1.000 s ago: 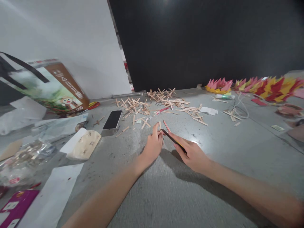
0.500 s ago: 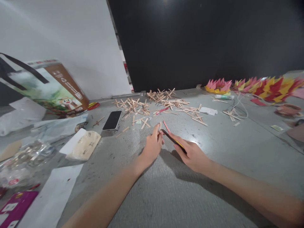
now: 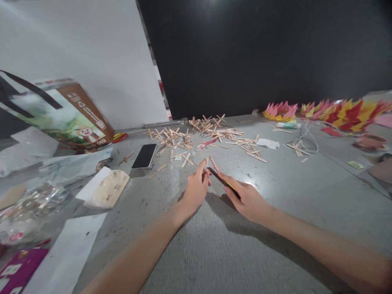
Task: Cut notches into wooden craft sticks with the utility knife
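Note:
My left hand [image 3: 197, 185] pinches a small wooden stick [image 3: 207, 162] that stands up from between its fingertips. My right hand [image 3: 248, 200] is closed round a slim black-and-yellow utility knife [image 3: 225, 182]. The knife's tip touches or nearly touches the stick; my fingers partly hide the spot. Just beyond the knife is a red-and-white striped strip [image 3: 214, 163], too small to identify surely. Past both hands lies a loose pile of wooden stick crosses [image 3: 208, 124], and one cross [image 3: 187, 159] lies closer to my left hand.
A phone [image 3: 144, 156] rests on a small box to the left. Further left are a printed bag [image 3: 76, 118], a paper packet [image 3: 107, 188] and clear plastic packaging [image 3: 39, 204]. Folded-paper flowers [image 3: 352, 114], a glue stick [image 3: 286, 125] and a white cable [image 3: 309, 143] lie back right.
The view has shifted very slightly. Both hands keep nearly the same position and grip, with the knife still held against or close to the stick.

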Demonstrator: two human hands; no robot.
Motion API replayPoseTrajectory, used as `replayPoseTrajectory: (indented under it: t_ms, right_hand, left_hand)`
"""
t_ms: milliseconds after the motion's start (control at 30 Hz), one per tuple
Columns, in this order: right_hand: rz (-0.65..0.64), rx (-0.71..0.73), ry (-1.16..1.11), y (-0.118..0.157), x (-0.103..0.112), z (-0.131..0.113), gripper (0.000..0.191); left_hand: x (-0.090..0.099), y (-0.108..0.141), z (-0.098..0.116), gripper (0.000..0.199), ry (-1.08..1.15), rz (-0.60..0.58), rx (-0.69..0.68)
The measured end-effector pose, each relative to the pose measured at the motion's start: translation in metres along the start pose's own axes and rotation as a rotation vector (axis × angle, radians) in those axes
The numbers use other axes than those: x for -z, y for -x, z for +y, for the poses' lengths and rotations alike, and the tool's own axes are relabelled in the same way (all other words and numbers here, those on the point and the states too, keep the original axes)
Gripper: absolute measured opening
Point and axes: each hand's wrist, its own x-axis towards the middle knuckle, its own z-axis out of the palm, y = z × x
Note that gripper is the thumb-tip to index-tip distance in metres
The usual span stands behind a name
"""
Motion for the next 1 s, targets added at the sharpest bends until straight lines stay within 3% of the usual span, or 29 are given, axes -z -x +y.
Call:
replayPoseTrajectory:
  t_ms: [1000]
  right_hand:
    - [-0.001, -0.019, -0.004, 0.0017, 0.0022, 0.0007, 0.046]
  left_hand:
    - [-0.0008, 0.0029, -0.0059, 0.044, -0.074, -0.03, -0.016]
